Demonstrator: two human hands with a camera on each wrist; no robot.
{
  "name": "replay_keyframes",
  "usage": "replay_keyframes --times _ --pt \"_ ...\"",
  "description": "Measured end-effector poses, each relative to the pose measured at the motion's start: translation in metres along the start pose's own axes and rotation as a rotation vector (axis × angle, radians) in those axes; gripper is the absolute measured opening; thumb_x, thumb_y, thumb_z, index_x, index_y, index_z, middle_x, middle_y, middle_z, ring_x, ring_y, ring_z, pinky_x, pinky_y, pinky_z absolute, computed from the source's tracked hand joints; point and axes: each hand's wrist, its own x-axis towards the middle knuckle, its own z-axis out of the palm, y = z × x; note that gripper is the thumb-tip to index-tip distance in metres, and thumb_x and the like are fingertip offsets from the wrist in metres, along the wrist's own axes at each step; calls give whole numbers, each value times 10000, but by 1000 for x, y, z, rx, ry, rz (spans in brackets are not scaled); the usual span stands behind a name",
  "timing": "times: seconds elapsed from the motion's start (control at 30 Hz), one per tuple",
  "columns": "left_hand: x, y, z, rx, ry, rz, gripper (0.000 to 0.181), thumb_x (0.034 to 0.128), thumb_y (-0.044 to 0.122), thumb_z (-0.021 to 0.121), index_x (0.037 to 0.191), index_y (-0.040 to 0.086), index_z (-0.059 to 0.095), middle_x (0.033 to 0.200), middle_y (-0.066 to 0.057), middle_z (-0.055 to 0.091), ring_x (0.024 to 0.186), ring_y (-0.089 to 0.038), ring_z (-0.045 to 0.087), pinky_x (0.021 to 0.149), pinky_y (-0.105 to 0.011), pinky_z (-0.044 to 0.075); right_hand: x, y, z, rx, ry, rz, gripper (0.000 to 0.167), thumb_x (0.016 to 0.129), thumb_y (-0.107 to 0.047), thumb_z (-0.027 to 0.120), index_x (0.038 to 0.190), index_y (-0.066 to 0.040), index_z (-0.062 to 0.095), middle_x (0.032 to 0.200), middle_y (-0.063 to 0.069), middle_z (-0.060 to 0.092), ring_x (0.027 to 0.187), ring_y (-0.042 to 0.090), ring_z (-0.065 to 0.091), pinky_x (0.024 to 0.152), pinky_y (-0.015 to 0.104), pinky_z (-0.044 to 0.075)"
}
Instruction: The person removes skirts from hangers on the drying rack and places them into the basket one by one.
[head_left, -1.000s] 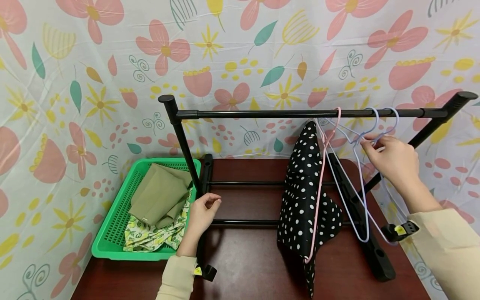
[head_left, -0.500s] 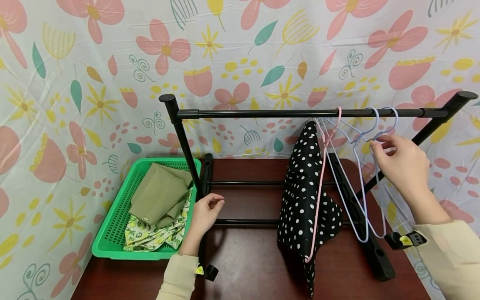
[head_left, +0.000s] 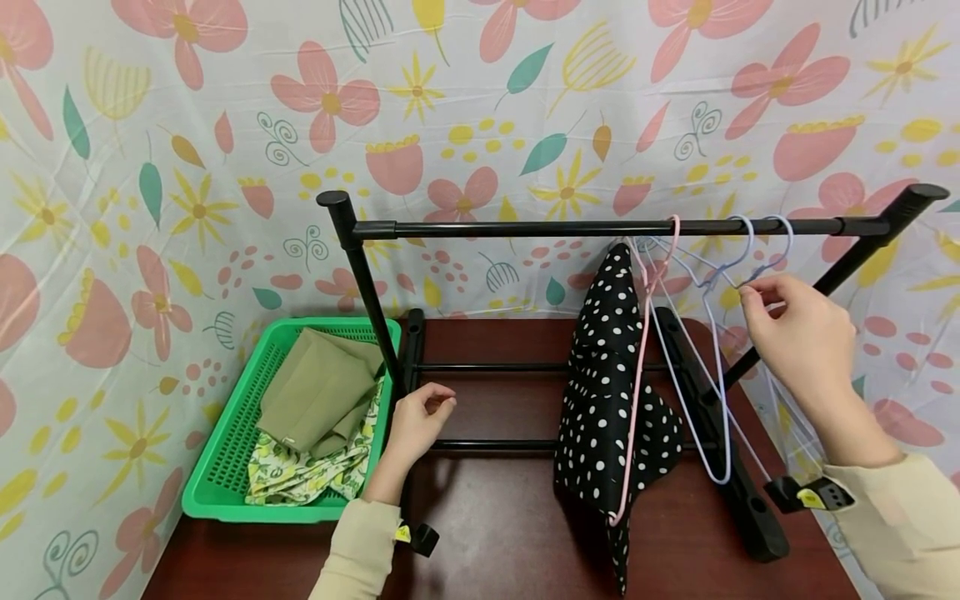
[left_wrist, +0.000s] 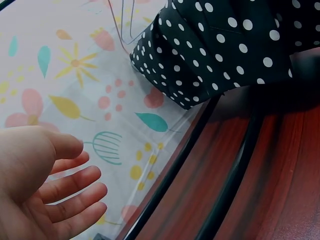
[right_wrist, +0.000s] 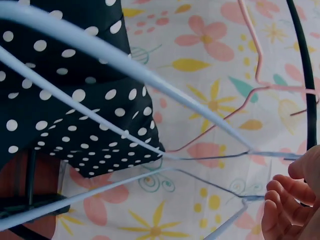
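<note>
Two light-blue clothes hangers (head_left: 722, 417) hang by their hooks at the right of a black rack's top bar (head_left: 525, 228). My right hand (head_left: 806, 337) pinches the rightmost one near its neck; in the right wrist view the curled fingers (right_wrist: 285, 200) partly cover the hanger wires. Left of these, a black cloth with white dots (head_left: 600, 392) drapes over a pink hanger (head_left: 640, 375), also on the bar. My left hand (head_left: 416, 421) hovers by the rack's left post, fingers loosely bent and holding nothing, as the left wrist view confirms.
A green basket (head_left: 217, 450) stands at the left, holding a folded olive cloth (head_left: 318, 387) and a lemon-print cloth (head_left: 292, 475). The rack's lower bars (head_left: 495, 446) and black feet rest on a dark red-brown table (head_left: 487, 525). Flower-patterned fabric (head_left: 465, 100) hangs behind.
My right hand has shifted slightly right and down at the rightmost blue hanger, whose lower part has swung. My left hand has drifted a little right. The dotted cloth stays where it was.
</note>
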Motion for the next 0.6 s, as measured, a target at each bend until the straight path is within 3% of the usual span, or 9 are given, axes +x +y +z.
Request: replay_keyframes --times 0.23,0.6 --pt "6 0 3 21 -22 17 78 868 186 638 927 185 689 852 31 679 737 -104 628 664 -261 509 -3 -14 -1 33 14 -41 209 874 -216 579 914 -47 695 807 164 672 552 -299 229 429 148 241" --pt "12 -2 9 21 -45 12 65 861 175 649 914 171 688 856 25 682 765 -117 637 689 -266 512 -2 -33 5 65 16 -154 186 873 -180 587 919 -41 701 778 136 674 559 -280 239 480 207 291"
